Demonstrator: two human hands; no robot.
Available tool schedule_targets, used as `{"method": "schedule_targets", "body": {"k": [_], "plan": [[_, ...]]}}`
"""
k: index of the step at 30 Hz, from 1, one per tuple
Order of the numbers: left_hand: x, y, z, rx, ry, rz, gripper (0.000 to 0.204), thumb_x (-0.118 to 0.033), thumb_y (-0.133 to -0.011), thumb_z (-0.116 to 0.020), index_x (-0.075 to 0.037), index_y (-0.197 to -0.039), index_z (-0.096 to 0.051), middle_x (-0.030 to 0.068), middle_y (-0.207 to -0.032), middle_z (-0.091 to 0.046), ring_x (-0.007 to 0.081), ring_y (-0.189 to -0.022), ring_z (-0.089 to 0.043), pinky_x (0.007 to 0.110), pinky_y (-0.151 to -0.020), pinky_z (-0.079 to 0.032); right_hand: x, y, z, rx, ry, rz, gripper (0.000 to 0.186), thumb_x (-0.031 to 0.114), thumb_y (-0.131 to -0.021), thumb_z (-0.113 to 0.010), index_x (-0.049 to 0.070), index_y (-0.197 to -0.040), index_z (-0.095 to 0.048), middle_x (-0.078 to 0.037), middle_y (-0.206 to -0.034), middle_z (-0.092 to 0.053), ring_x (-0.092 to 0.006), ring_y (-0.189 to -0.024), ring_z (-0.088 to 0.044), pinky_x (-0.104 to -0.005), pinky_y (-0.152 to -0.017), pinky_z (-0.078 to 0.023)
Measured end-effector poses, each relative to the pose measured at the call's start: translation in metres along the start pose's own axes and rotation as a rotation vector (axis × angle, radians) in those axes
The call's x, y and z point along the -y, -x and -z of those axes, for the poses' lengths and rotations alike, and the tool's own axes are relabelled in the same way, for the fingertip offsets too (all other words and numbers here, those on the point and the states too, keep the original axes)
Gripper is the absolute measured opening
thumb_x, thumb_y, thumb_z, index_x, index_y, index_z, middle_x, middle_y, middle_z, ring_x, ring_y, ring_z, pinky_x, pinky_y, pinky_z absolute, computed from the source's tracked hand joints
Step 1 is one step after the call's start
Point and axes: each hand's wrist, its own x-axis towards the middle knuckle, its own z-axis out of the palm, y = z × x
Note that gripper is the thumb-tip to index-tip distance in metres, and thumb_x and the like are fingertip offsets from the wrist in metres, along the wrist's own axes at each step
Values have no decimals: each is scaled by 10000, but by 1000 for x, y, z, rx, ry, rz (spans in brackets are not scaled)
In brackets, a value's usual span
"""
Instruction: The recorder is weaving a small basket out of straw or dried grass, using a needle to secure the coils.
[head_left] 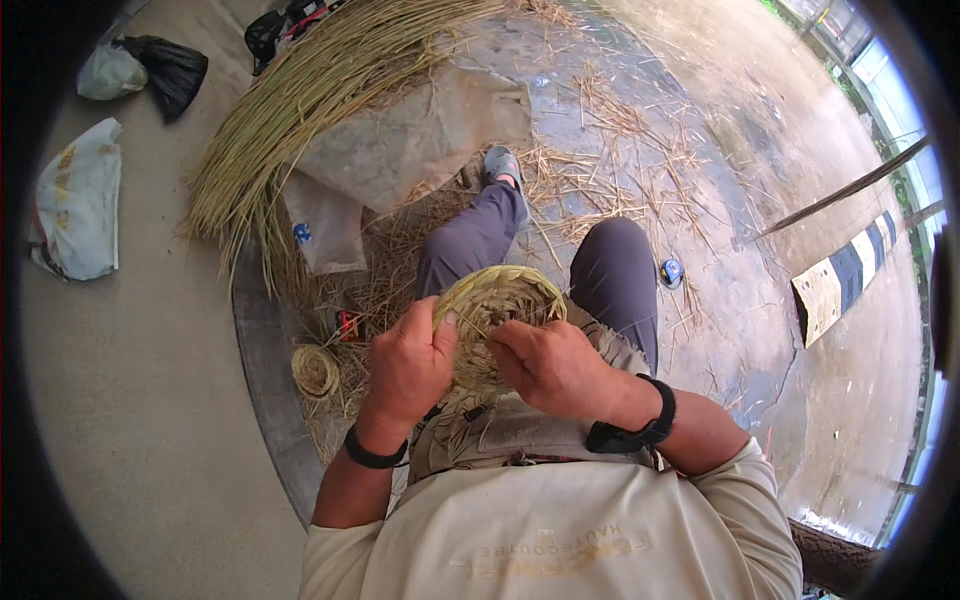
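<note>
A round, partly woven straw basket [510, 285] is held over my lap. My left hand [412, 355] grips its left rim, thumb along the edge and fingers mostly hidden. My right hand [545, 365] is closed over the basket's inside, lower right, with thumb and index finger pinched on the weave; whether it holds a single strand is too small to tell. Several short strands poke from the middle and underside of the basket.
A long bundle of straw [275, 130] lies beyond my left knee on cloth sheets [410, 130]. A small woven piece [315, 370] sits at left. Loose stalks, a blue tape measure [670, 272], bags [75, 200] and a striped barrier [840, 280] lie around me on the ground.
</note>
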Motion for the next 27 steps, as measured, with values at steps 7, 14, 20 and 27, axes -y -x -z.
{"method": "schedule_targets", "body": {"k": [7, 14, 20, 27], "plan": [[-8, 6, -6, 58, 26, -28, 253, -156, -1007, -644, 35, -1172, -632, 263, -907, -712, 455, -843, -721, 472, -674, -573, -10, -22, -15, -96, -274, -10, 145, 139, -983, -615, 2, -936, -617, -204, -734, -656, -403, -677, -666, -489, -628, -521], [13, -4, 9, 14, -104, -41, 298, -169, -975, -670, 16, -1204, -621, 241, -934, -720, 426, -813, -726, 481, -644, -581, 0, -5, 16, 187, -434, -151, 133, 119, -978, -605, -8, -958, -641, -160, -732, -670, -309, -667, -682, -431, -642, -525], [6, -2, 9, 76, -97, -218, 295, -148, -947, -684, 13, -1183, -611, 226, -941, -721, 406, -805, -729, 473, -639, -587, -3, -13, -2, 27, -307, -84, 99, 83, -943, -618, 8, -982, -669, -180, -779, -687, -368, -701, -683, -433, -674, -549], [1, -5, 2, 112, -166, -430, 134, -114, -901, -673, -58, -928, -553, 113, -743, -618, 296, -637, -690, 416, -523, -547, 11, -7, 50, -138, 3, 41, 140, 123, -935, -679, 1, -979, -730, -198, -896, -716, -399, -834, -681, -448, -720, -542]]}}
